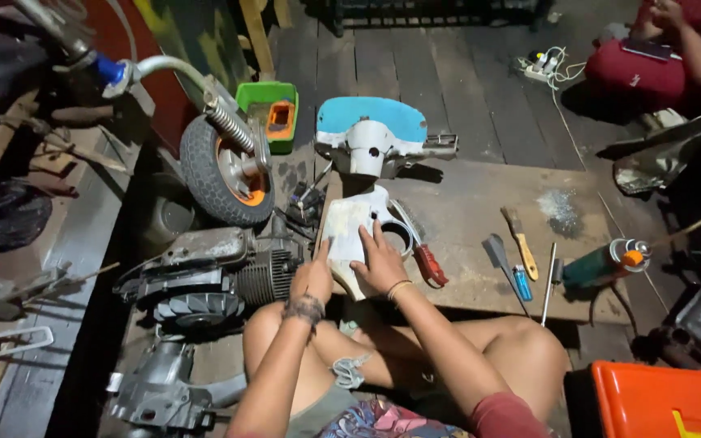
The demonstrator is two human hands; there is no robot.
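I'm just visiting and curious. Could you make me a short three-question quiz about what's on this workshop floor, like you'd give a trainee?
1. True or false: both hands rest on the pale, scuffed white body panel.
2. Which lies nearest the right hand? A) green plastic tray B) red-handled tool C) orange plastic toolbox
3. What stands to the left of the left hand, by the grey finned engine?

Key:
1. True; both lie flat on it.
2. B.
3. A small black tyre on an orange-centred wheel, upright under a coil spring.
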